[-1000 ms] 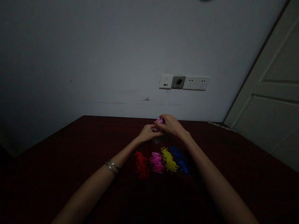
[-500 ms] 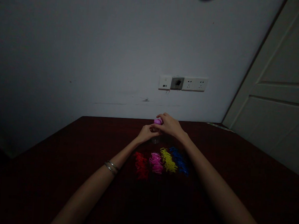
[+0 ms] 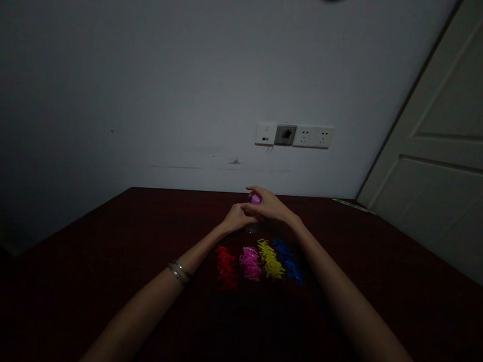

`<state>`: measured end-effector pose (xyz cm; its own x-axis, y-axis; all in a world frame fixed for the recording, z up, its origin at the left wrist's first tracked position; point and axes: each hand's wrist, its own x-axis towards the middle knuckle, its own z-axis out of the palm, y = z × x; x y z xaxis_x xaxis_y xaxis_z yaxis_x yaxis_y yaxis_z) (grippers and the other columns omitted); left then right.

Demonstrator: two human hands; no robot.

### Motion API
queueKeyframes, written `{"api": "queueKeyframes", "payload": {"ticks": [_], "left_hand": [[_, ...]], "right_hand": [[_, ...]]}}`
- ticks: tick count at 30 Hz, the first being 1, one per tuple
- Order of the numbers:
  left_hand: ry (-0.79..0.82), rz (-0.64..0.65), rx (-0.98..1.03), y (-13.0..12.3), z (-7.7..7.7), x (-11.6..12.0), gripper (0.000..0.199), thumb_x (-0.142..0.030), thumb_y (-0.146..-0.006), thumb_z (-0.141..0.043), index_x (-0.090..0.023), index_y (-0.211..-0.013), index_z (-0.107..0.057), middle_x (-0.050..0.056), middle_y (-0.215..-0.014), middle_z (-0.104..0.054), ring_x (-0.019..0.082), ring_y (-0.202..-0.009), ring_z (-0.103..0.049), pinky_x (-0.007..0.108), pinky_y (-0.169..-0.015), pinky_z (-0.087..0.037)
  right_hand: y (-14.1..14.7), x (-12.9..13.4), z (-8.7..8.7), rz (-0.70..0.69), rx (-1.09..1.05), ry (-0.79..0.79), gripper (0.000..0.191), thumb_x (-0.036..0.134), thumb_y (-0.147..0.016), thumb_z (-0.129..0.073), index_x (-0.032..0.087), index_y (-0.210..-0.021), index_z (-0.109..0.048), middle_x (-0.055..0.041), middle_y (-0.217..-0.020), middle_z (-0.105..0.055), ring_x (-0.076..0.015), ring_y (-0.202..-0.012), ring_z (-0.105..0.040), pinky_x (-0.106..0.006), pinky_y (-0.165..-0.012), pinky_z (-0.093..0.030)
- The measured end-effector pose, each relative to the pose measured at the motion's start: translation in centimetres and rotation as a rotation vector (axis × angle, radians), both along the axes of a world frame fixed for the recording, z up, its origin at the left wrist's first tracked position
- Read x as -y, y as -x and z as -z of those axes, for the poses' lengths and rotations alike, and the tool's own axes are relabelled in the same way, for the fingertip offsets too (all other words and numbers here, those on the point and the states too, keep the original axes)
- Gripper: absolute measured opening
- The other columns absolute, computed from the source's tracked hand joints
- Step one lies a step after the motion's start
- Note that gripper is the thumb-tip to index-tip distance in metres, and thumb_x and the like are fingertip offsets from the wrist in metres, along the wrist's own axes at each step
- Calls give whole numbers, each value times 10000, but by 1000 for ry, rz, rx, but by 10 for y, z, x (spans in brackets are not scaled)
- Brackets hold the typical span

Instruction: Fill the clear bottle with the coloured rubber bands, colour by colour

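Near the back of the table a small clear bottle (image 3: 251, 229) stands upright, mostly hidden by my hands. My left hand (image 3: 238, 218) is wrapped around its body from the left. On top is a pink cap (image 3: 255, 199), with my right hand (image 3: 273, 206) curled about it from the right, thumb in front and one finger stretched past it. Closer to me lie four separate rows of small loops that look like rubber bands: red ones (image 3: 226, 267), pink ones (image 3: 250, 263), yellow ones (image 3: 270, 259) and blue ones (image 3: 288, 260).
The dark reddish table (image 3: 175, 215) meets a pale wall (image 3: 181, 91) behind the bottle. Sockets and a switch (image 3: 294, 135) are set in the wall. A panelled door (image 3: 441, 143) stands at the right, and a thin flat strip (image 3: 352, 205) lies at the table's back right edge.
My right hand has turned and dropped slightly around the cap, its upper finger now reaching further left. My left hand stays on the bottle; the coloured rows have not moved.
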<state>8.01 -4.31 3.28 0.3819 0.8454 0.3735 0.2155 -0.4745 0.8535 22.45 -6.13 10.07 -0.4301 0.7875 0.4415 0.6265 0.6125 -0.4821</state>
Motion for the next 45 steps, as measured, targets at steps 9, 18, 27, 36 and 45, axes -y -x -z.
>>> {"api": "queueKeyframes", "payload": {"ticks": [9,18,27,36,45], "left_hand": [[-65,29,-4,4,-1,2,393,-331,-601,-714,-98,-909,-640,61,-796,-650,155,-711,-585,253,-653,-442],[-25,-31,-39,3,1,1,271,-304,-592,-692,-87,-743,-633,26,-678,-618,129,-617,-550,215,-557,-400],[-102,-26,-46,6,0,3,403,-378,-612,-699,-98,-896,-644,48,-792,-639,150,-721,-569,239,-652,-421],[-94,4,-83,2,-5,9,362,-372,-625,-697,-91,-849,-654,62,-782,-658,167,-726,-587,254,-659,-438],[-109,-28,-47,4,-4,6,417,-374,-625,-703,-96,-930,-642,85,-851,-666,172,-758,-600,272,-690,-453]], "right_hand": [[-10,-3,-5,16,-13,-7,509,299,-694,-623,148,-1165,-504,-84,-972,-604,-175,-836,-558,-308,-760,-431],[4,-5,8,-87,-144,-27,549,311,-684,-646,156,-1189,-498,-115,-1154,-552,-193,-1039,-518,-341,-912,-383],[-9,-9,5,84,-24,-9,471,385,-684,-630,153,-1090,-572,-72,-893,-624,-172,-771,-558,-302,-708,-432],[-9,-8,2,-168,-150,94,553,243,-654,-640,157,-1183,-502,-69,-1017,-595,-153,-847,-558,-288,-766,-434],[-9,-3,-3,-3,-169,53,459,323,-683,-641,156,-1103,-561,-60,-923,-623,-143,-768,-557,-274,-711,-438]]}}
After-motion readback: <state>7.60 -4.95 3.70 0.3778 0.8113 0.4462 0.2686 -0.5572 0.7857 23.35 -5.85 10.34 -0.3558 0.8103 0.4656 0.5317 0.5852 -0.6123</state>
